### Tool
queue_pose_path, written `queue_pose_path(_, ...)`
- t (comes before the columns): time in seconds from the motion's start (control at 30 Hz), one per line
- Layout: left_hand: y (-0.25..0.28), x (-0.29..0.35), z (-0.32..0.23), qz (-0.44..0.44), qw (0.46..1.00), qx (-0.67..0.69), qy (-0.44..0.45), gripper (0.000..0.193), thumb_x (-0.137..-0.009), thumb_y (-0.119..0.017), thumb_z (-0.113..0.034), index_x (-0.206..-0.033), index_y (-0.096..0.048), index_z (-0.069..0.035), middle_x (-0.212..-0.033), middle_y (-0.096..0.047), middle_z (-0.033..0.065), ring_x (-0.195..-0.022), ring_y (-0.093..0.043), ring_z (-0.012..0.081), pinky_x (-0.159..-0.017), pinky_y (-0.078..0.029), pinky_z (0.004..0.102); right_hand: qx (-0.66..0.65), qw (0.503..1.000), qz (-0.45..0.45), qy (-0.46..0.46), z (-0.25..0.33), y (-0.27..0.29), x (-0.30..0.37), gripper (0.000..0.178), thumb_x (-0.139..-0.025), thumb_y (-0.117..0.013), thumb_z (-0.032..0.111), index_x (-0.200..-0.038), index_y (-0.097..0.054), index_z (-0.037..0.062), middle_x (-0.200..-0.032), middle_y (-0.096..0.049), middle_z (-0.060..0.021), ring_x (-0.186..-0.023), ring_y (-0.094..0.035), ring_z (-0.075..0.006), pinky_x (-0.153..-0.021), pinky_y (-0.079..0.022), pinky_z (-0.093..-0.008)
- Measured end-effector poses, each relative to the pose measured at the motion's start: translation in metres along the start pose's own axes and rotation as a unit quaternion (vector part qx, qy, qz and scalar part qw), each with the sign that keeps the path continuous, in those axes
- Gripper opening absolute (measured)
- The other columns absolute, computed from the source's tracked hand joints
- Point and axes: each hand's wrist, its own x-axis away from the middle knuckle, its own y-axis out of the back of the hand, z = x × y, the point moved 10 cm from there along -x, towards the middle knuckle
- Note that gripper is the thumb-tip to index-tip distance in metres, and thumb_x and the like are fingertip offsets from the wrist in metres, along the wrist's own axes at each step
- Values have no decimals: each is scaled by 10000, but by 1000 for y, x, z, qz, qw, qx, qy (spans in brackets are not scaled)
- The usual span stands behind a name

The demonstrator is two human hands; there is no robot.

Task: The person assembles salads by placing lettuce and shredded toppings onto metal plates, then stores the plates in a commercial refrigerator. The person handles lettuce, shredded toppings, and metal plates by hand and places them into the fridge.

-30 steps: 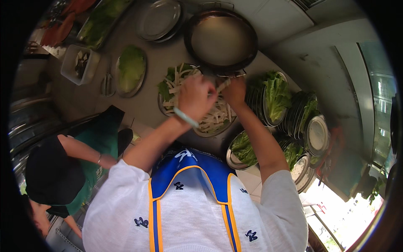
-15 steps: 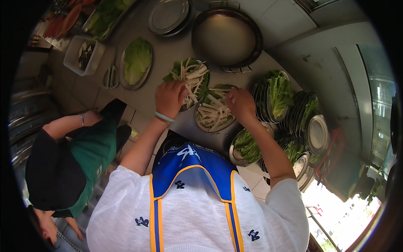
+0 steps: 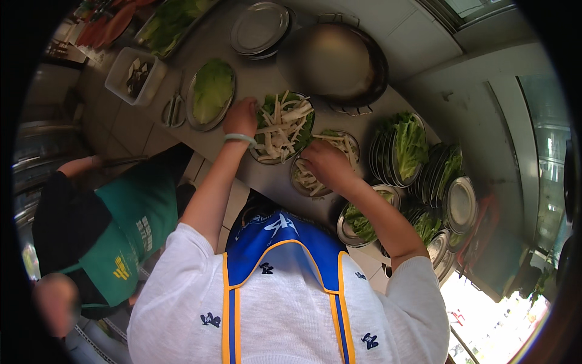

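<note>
1. The left hand (image 3: 240, 117) is above the centre of the frame, at the left side of a plate (image 3: 270, 162) heaped with pale strips (image 3: 282, 130) over green leaves; its fingers look curled, but their tips are hidden, so whether it grips the rim cannot be told.
2. The right hand (image 3: 330, 162) is just right of the frame's centre, reaching over a second plate (image 3: 313, 195) of similar strips; its fingers bend down toward the heap, and whether they pinch anything cannot be told.
3. The two plates stand side by side on a worktop (image 3: 267, 68), the second lower and to the right.
4. In the upper left, an oval dish (image 3: 208, 128) bears a green leaf (image 3: 212, 91); scissors (image 3: 174, 110) lie beside it, with a white container (image 3: 153, 84) farther left.
5. At the upper centre are stacked round plates (image 3: 260, 27); right of them sits a wide dark-rimmed pan (image 3: 379, 67).
6. Right of centre, lettuce (image 3: 409, 145) rests on stacked dishes.
7. At the lower left is a co-worker wearing a green apron (image 3: 136, 209).
</note>
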Motion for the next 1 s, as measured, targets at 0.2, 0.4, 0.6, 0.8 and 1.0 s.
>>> queue_pose_path(0.2,8,-13,-24,83,976,-69,-191,94,-841,-627,-92,-893,-702,-116,-1022,-639,93,-951,-597,326,-803,-512,447,3,999,-8,-47,-19,14,18,157,-747,-640,59,-902,-637,82,-923,-580,-94,-949,-587,-309,-760,-515,-407)
queue_pose_path(0.4,31,-1,-38,78,968,-3,-240,136,-770,-699,-79,-893,-643,-87,-910,-622,103,-906,-594,321,-767,-499,446,-49,997,3,-63,-42,29,48,252,-730,-697,60,-971,-642,105,-965,-589,-99,-961,-596,-302,-730,-519,-397)
queue_pose_path(0.6,19,7,-49,120,962,-47,-240,185,-768,-721,-100,-931,-633,-90,-902,-629,101,-872,-611,316,-717,-493,422,73,988,109,80,-2,-21,58,177,-741,-615,64,-916,-629,81,-996,-565,-82,-953,-595,-283,-702,-526,-395)
queue_pose_path(0.8,43,17,-45,76,984,-46,-157,82,-800,-699,-136,-851,-659,-87,-882,-651,98,-823,-627,319,-696,-498,409,70,994,70,34,-13,-7,65,170,-734,-608,60,-900,-632,84,-928,-551,-78,-899,-599,-275,-669,-527,-389)
queue_pose_path(1.0,47,29,-64,-39,972,-36,-227,129,-758,-731,-131,-864,-661,-106,-877,-651,74,-827,-622,289,-677,-518,409,95,994,53,-20,-30,9,74,185,-738,-639,84,-922,-650,102,-915,-555,-65,-906,-608,-261,-658,-528,-379)
